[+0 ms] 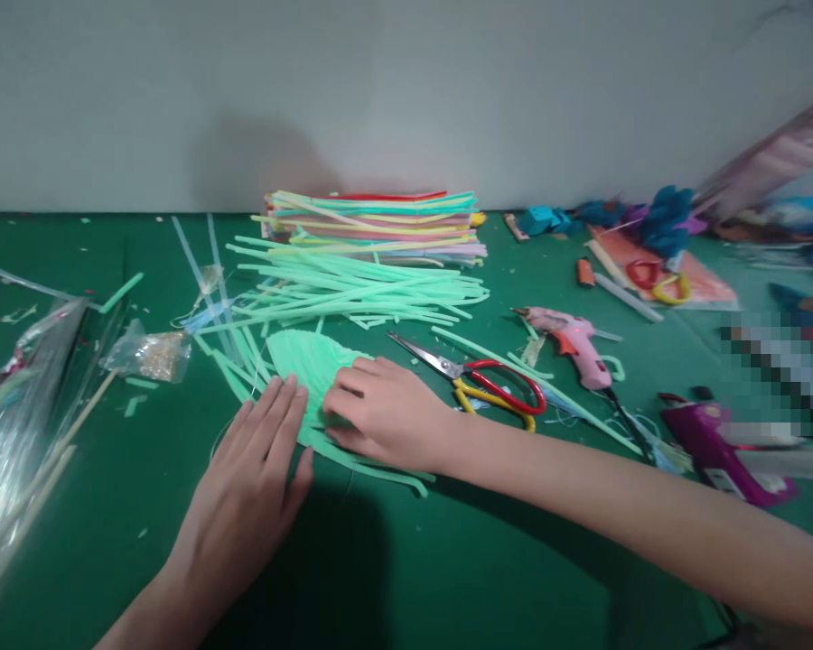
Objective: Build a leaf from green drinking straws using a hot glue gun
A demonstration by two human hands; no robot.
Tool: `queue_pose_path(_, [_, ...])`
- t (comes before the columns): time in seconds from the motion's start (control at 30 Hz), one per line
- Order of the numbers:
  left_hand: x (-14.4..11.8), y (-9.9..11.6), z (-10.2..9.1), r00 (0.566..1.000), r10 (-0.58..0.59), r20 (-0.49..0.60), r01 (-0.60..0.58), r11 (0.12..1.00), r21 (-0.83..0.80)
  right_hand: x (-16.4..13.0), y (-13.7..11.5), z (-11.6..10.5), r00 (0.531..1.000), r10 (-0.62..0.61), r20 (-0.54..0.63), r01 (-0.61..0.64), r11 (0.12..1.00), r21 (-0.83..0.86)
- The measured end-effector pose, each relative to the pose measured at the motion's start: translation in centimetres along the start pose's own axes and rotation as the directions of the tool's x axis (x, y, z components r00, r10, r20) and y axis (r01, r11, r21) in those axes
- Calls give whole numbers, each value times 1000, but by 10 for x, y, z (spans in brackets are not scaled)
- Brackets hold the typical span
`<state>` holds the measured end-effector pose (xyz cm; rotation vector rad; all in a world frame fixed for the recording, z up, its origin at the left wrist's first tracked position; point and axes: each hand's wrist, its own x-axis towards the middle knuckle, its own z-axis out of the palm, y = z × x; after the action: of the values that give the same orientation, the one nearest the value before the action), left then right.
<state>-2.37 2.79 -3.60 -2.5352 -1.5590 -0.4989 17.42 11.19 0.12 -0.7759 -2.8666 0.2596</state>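
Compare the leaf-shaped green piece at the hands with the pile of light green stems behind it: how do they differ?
The leaf-shaped piece forms one broad, closely packed shape; the stem pile is loose, with strands crossing. The left hand and right hand are at the leaf-shaped piece; the stem pile lies farther back. Both are light green.
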Motion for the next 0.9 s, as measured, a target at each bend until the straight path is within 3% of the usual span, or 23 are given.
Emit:
queue_pose_path(0.13, [-2,0,5,998,12,58,-16,998,65,5,1,4,999,48,-9,-47,990,135])
queue_pose_path(0.33, [1,1,-1,997,28,73,-33,998,62,12,-2,-1,976,214,43,-218,950,224])
queue_pose_path(0.57, [-19,-3,-25,992,-57,-112,58,998,4,22,-10,-16,968,182,171,-199,976,93])
queue_pose_path(0.7, [-27,-6,-27,992,-103,-67,98,993,-70,28,-15,-15,974,172,148,-182,982,56])
queue_pose_path(0.9, [-15,-6,-23,985,-170,3,169,980,-104,33,-18,-10,971,177,159,-197,973,117])
